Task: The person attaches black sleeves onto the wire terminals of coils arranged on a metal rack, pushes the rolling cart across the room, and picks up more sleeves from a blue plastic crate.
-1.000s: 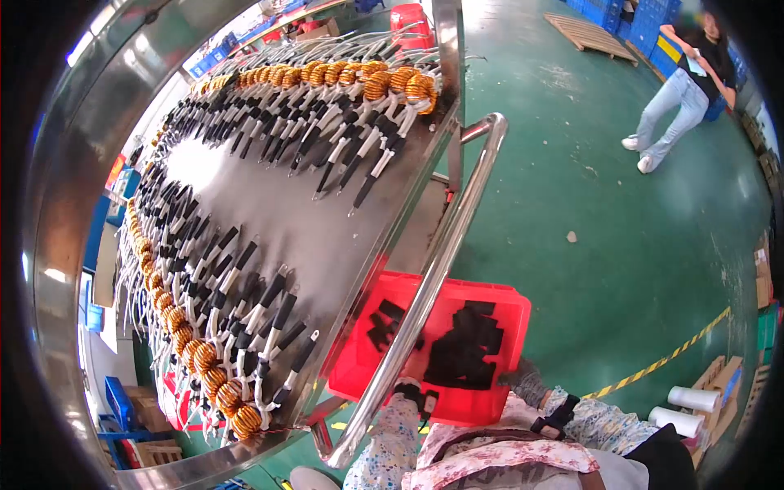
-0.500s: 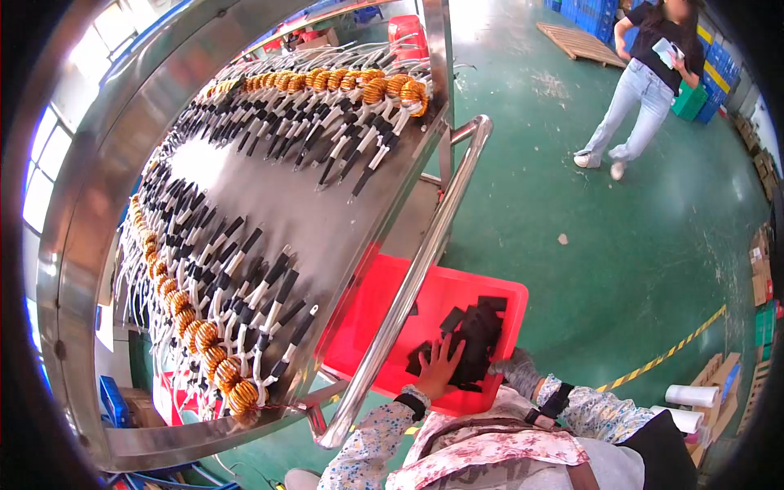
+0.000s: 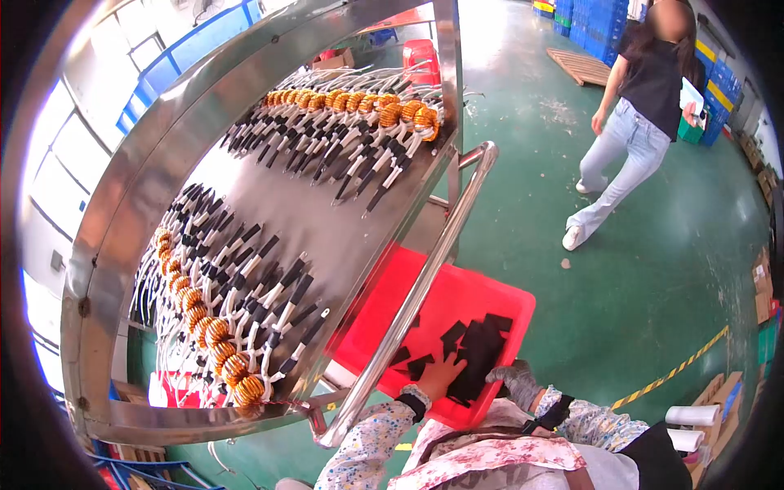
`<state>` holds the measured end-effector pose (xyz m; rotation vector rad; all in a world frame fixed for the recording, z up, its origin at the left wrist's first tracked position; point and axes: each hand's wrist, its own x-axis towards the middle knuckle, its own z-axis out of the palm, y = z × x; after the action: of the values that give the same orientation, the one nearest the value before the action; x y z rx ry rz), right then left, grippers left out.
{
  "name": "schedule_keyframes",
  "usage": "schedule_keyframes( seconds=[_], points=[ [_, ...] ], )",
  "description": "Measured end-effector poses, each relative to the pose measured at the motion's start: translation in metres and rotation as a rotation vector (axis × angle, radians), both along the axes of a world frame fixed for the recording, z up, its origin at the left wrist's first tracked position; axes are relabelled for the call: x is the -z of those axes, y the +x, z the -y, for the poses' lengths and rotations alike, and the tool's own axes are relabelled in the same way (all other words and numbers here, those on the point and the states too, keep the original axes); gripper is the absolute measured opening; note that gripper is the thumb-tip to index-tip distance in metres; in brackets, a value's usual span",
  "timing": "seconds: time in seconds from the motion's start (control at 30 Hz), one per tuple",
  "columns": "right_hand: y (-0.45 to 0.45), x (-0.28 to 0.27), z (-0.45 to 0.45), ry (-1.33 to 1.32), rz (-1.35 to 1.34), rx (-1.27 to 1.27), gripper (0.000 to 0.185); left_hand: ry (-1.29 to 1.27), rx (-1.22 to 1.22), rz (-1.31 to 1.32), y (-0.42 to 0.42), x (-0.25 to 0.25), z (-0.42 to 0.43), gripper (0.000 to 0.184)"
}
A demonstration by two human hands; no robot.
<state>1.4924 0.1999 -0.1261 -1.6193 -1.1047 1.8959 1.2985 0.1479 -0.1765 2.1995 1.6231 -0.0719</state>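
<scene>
My left hand (image 3: 439, 377) is bare and lies inside a red plastic bin (image 3: 513, 304), its fingers spread over flat black pieces (image 3: 478, 355) that look like short lengths of sleeve. My right hand (image 3: 516, 382), in a grey glove, is at the near right rim of the bin, its fingers curled over the edge. More black pieces are scattered along the bin floor. The bin sits against my front, partly behind a steel rail.
A steel cart (image 3: 318, 214) on my left carries rows of copper-wound coils (image 3: 216, 331) with black-and-white leads. Its tubular handle (image 3: 425, 286) crosses over the bin. A person (image 3: 633, 122) walks at the upper right, past a wooden pallet (image 3: 578, 65). Yellow-black tape (image 3: 670, 367) marks the floor.
My left hand has shifted slightly across the black pieces, and my right hand's fingers now show over the rim. The person has come closer. My view has turned slightly.
</scene>
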Motion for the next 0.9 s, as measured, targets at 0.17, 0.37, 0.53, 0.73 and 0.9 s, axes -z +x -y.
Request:
schedule_keyframes(
  seconds=[0.17,0.37,0.53,0.73,0.9],
  points=[
    [0.002,-0.016,-0.001,-0.001,0.094,-0.045,0.015,-0.126,0.015,0.165,0.006,-0.006,-0.006,0.070],
    [0.000,-0.030,0.000,-0.020,0.026,0.000,0.016,-0.383,-0.085,0.003,-0.002,-0.002,-0.006,0.057],
    [-0.004,-0.019,0.001,0.033,0.112,-0.072,0.019,0.218,0.072,-0.153,-0.008,-0.004,0.016,0.047],
    [-0.008,0.000,0.002,0.046,0.162,-0.159,0.018,-0.066,-0.165,0.152,-0.025,0.008,0.021,0.033],
    [-0.016,-0.016,0.000,0.043,0.206,-0.158,0.022,0.029,-0.163,0.138,-0.038,-0.004,0.026,0.026]
  ],
)
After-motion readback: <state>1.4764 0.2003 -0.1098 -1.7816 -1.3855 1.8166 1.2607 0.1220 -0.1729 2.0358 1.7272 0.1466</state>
